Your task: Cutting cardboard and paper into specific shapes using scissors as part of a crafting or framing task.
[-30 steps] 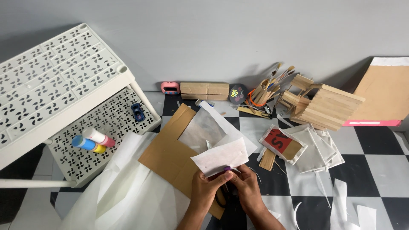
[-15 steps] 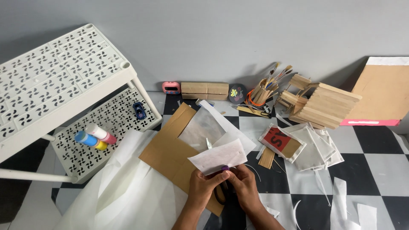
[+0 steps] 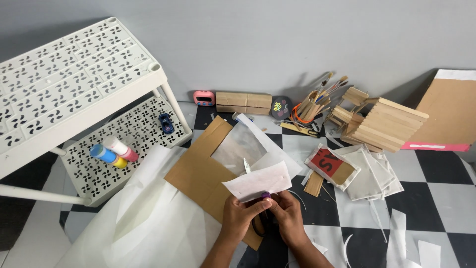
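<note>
Paper strip [image 3: 257,182], white and slightly translucent, sits at about six o'clock in the head view, held up over the brown cardboard sheet [image 3: 201,174] and the checkered floor [image 3: 436,198]. Its long axis runs from eight o'clock to two o'clock, the right end a little higher, and one jagged corner points up toward twelve. The left hand [image 3: 239,214] is closed, pinching the strip's lower edge between thumb and fingers; the right hand [image 3: 283,214] is curled shut beside it, touching the same edge, with a small purple thing [image 3: 266,195] showing between the two hands. Dark looped handles, perhaps scissors [image 3: 259,224], lie under the hands, though I cannot tell whether either hand grips them. As for progress, the strip looks already cut free from a larger sheet, judging by the loose white scraps [image 3: 401,233] at four o'clock and the big white paper sheet [image 3: 148,218] at eight o'clock; further trimming or sticking seems left to do. A white perforated rack [image 3: 74,84] stands at ten o'clock, a brush holder [image 3: 310,104] near one.
</note>
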